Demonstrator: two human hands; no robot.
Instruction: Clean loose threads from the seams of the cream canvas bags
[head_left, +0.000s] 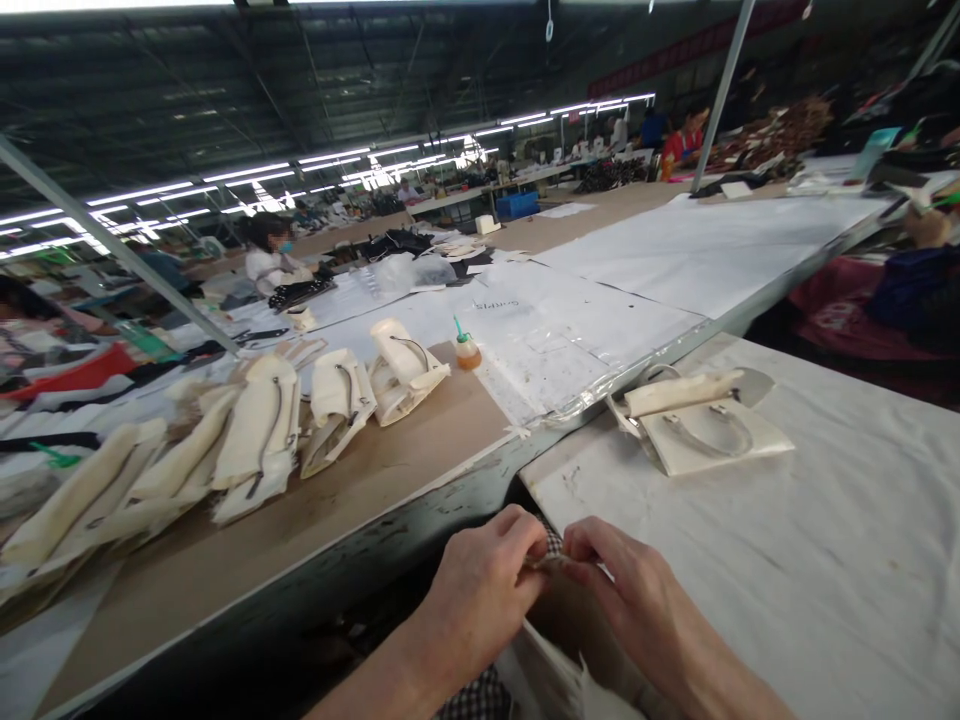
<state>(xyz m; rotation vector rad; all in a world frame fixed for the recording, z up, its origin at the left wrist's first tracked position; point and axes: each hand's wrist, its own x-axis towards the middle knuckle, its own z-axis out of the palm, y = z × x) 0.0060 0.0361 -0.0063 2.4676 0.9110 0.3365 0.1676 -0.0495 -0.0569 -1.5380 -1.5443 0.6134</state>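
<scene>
Low in the head view, in front of my body, both hands pinch the upper edge of a cream bag piece (555,670). My left hand (487,565) is closed on that edge from the left. Close beside it, my right hand (634,575) grips the same edge, with its thumb and fingers pressed together. The brownish inside of the piece shows below my hands, and its lower part runs out of view. On the white-covered table to the right lies a cream handbag (705,430) with a curved handle, apart from my hands.
Several cream bag pieces with dark zips (259,430) lie in a row on the brown board (435,450) at left. A small glue bottle (466,348) with a green nozzle stands behind them. White sheets (637,260) cover the long table. A co-worker (270,255) sits beyond.
</scene>
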